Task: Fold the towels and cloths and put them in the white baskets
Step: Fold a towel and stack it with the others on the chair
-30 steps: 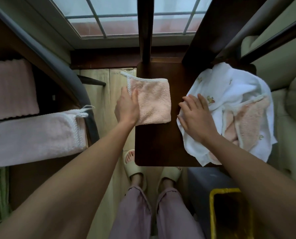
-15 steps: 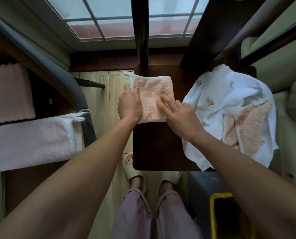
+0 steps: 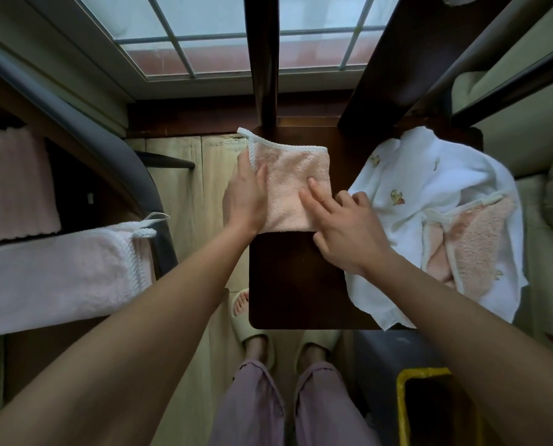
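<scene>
We see a folded pink cloth [image 3: 293, 185] lying at the far left corner of the dark bench [image 3: 296, 278]. The left hand [image 3: 244, 196] presses flat on its left edge, fingers straight. The right hand [image 3: 346, 230] lays two straight fingers on its right side. A white towel [image 3: 407, 188] with another pink cloth [image 3: 471, 246] on it lies heaped just right.

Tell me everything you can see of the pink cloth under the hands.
The pink cloth is fluffy terry with white corded edging and a corner loop. It lies folded into a rough square, flat on the dark wooden table. The left hand rests on its left edge; the right hand presses straight fingers on its right side.
</scene>
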{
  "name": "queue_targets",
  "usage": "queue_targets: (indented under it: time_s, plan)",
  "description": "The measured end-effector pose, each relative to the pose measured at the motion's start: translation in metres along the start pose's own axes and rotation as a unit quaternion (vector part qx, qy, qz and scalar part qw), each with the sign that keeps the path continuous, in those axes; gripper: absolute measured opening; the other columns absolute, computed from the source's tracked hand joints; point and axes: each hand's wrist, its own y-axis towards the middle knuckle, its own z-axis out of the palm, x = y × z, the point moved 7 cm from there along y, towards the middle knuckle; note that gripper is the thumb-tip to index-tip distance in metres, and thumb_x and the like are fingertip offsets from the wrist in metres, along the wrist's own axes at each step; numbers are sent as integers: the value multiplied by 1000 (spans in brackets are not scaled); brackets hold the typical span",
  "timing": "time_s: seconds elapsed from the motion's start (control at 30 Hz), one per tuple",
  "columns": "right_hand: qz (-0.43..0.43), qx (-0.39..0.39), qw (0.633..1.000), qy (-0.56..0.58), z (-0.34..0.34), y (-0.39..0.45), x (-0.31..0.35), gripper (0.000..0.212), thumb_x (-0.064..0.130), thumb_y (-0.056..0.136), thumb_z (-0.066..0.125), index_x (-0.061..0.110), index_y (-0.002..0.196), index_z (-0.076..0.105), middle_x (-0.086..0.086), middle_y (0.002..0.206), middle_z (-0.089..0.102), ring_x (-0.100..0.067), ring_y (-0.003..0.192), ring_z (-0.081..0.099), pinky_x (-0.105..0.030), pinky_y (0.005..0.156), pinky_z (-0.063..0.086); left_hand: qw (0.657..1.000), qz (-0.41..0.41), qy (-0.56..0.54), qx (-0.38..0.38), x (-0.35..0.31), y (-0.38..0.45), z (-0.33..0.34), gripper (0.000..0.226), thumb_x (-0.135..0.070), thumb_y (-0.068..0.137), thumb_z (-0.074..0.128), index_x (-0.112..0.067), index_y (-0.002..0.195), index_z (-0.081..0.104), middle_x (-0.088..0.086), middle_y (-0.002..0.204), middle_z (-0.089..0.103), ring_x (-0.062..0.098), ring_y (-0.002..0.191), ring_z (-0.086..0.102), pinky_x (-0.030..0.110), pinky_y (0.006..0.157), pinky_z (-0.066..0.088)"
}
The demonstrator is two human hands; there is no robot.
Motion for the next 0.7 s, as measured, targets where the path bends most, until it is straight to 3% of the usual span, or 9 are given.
queue_targets:
  time_s: [0.07, 0.17, 0.27, 0.33, 0.4, 0.7]
  plan:
    - [25, -83, 995, 41, -18, 5, -5, 56, 33, 92, 36, 13, 144, 45, -8, 151, 40, -28, 121, 47, -42, 99, 33, 998, 48, 19, -30, -1, -6, -9, 52, -30, 100, 46, -13, 146, 31, 8, 136, 43, 16, 114, 47, 24, 88, 38]
    - [46, -121, 987, 94, -20, 24, 1, 53, 24, 96, 35, 6, 145, 41, -13, 153, 36, -26, 142, 31, -38, 115, 23, 971, 184, 125, -83, -12, -21, -16, 51, -28, 100, 46, -13, 147, 32, 12, 149, 34, 24, 132, 36, 29, 105, 25]
    - [60, -62, 988, 124, 5, 45, 13, 58, 27, 99, 26, 4, 152, 23, -15, 160, 18, -24, 149, 13, -36, 122, 8, 939, 272, 208, 16, -8, -26, 8, 54, -31, 104, 27, -11, 153, 19, 11, 160, 16, 22, 148, 11, 34, 120, 3]
    - [77, -37, 992, 91, 21, 49, 11, 61, 33, 99, 18, 7, 154, 13, -13, 162, 9, -23, 150, 4, -36, 122, 1, 928, 272, 248, 65, 1, -23, 20, 59, -41, 103, 16, -12, 154, 7, 9, 162, 2, 18, 148, -6, 34, 121, -7]
    - [84, -30, 995, 46, 29, 52, 4, 62, 36, 100, 16, 8, 155, 7, -12, 162, 3, -22, 150, 0, -38, 122, 0, 923, 270, 262, 82, 5, -17, 26, 63, -45, 102, 12, -12, 154, 3, 9, 162, -4, 16, 147, -12, 35, 121, -8]
    - [98, -8, 994, -56, 30, 58, -28, 66, 45, 99, 5, 11, 154, -5, -19, 161, -6, -29, 149, -8, -41, 121, -5, 908, 274, 301, 100, -14, -3, 43, 65, -48, 100, 6, -13, 154, -4, 10, 162, -10, 23, 149, -12, 39, 120, -11]
